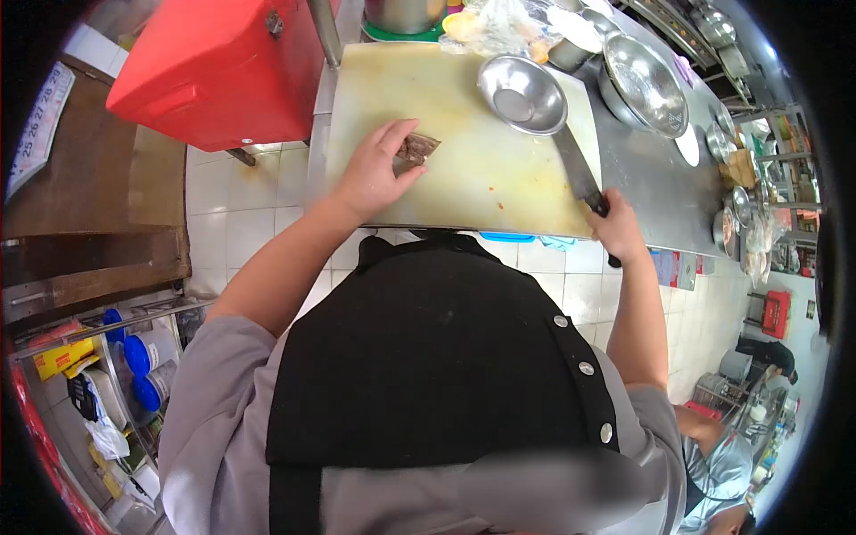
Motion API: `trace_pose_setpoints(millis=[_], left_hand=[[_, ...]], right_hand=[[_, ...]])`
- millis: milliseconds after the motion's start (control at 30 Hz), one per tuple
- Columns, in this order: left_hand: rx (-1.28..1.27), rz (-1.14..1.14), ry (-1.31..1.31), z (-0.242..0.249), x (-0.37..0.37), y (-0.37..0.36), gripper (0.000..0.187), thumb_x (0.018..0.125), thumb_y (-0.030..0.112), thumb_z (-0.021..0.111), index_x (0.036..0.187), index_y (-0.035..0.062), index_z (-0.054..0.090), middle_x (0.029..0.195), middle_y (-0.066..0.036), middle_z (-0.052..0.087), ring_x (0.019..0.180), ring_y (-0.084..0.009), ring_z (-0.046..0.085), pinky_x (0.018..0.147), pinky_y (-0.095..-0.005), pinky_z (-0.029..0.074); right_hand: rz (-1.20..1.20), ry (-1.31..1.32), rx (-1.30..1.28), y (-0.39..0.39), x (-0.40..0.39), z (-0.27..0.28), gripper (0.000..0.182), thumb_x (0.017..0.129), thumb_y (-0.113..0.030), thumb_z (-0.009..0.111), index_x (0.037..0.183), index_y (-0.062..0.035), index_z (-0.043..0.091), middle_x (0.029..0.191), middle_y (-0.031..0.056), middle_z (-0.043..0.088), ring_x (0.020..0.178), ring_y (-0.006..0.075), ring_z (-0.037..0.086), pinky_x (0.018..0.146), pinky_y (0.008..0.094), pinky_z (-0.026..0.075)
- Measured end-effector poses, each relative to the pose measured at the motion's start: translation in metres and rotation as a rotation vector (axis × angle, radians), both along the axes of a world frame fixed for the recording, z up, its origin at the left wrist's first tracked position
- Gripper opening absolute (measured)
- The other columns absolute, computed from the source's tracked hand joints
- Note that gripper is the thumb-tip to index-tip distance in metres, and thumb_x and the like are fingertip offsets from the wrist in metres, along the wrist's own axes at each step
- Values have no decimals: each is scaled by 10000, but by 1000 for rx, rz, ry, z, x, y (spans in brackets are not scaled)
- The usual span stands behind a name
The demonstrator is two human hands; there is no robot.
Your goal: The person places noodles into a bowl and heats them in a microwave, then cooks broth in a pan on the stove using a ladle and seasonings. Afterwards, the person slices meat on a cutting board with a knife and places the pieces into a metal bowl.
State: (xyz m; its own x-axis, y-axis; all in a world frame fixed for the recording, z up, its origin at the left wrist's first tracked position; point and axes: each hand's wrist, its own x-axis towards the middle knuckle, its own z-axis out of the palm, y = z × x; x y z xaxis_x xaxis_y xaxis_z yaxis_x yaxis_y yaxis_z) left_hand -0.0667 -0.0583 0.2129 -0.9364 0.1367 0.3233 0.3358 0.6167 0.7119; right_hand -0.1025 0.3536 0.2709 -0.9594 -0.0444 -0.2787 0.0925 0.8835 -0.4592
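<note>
My left hand (374, 172) is curved round a small dark brown piece, apparently cooked meat (417, 149), on the pale cutting board (419, 85). Thumb and fingers lie at its two sides. At the board's right front edge, my right hand (617, 228) is closed round the black handle of a large kitchen knife (578, 168). The blade points away from me, and its tip reaches the rim of a small metal bowl (522, 93) standing on the board. A few tiny orange crumbs lie on the board between my hands.
A metal colander (646, 85) stands right of the board on the steel counter (655, 187). Plastic bags (504, 27) and a pot (404, 13) are at the back. A red cooler box (223, 76) is to the left. Another person (718, 459) is at the lower right.
</note>
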Motion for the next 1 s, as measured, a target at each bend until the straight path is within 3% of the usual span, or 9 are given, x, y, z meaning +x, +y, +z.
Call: trace_pose_setpoints(millis=[133, 233, 267, 367, 500, 533, 633, 733, 1000], left_hand=[[130, -56, -64, 3, -1, 5, 560, 797, 112, 757, 1303, 47, 528, 1328, -183, 546, 1225, -327, 551, 1039, -381, 443], [222, -47, -31, -9, 1, 12, 524, 786, 103, 761, 1258, 48, 542, 1285, -183, 555, 1191, -339, 560, 1023, -382, 451], [245, -31, 7, -14, 1, 13, 509, 782, 100, 763, 1240, 49, 547, 1263, -182, 561, 1172, -342, 566, 1016, -381, 455], [26, 90, 160, -4, 5, 14, 468, 768, 100, 776, 1178, 49, 557, 1182, -167, 568, 1100, -328, 583, 977, -380, 470], [107, 109, 168, -7, 6, 17, 405, 754, 102, 784, 1097, 45, 578, 1102, -149, 576, 1027, -317, 587, 921, -388, 482], [135, 113, 158, -9, 5, 16, 389, 754, 102, 783, 1083, 44, 584, 1093, -147, 579, 1022, -318, 586, 910, -389, 483], [150, 115, 182, -7, 3, 15, 352, 752, 104, 779, 1047, 40, 598, 1071, -141, 586, 1003, -320, 585, 886, -387, 486], [127, 123, 199, -9, 5, 14, 346, 748, 111, 780, 1035, 36, 603, 1063, -143, 589, 994, -326, 586, 879, -385, 487], [78, 162, 193, -6, 5, 17, 323, 743, 111, 780, 1008, 27, 614, 1016, -144, 606, 981, -330, 592, 868, -396, 492]], right_hand=[[-120, -22, -197, 9, 32, 8, 343, 891, -149, 631, 1178, 27, 569, 749, 106, 636, 494, 137, 590, 478, 300, 472], [-296, -13, -204, 14, 62, 9, 337, 918, -157, 618, 1190, 35, 561, 727, 87, 627, 499, 128, 579, 472, 290, 461], [-339, 39, -303, 20, 72, 5, 253, 916, -129, 632, 1112, 20, 573, 712, 65, 616, 518, 112, 579, 480, 279, 463], [-207, 304, -350, 34, 99, -15, 151, 906, -64, 628, 1026, -6, 557, 710, 47, 609, 536, 92, 570, 488, 262, 463], [-175, 106, -578, -25, 103, 11, 96, 961, -52, 576, 1045, -37, 532, 671, -5, 556, 546, 52, 520, 498, 237, 448], [-131, -13, -473, -41, 98, 23, 106, 985, -68, 556, 1088, -46, 539, 662, 15, 552, 573, 81, 544, 512, 279, 470], [267, 169, -144, -76, 92, 30, 276, 942, -25, 548, 1215, -65, 541, 782, 185, 648, 669, 350, 660, 607, 427, 526], [534, 290, 9, -93, 84, 39, 388, 900, -27, 559, 1281, -87, 514, 887, 217, 658, 707, 408, 651, 628, 466, 538], [638, 173, 334, -102, 82, 48, 493, 873, -63, 574, 1351, -129, 471, 863, 174, 611, 684, 365, 648, 613, 472, 547]])
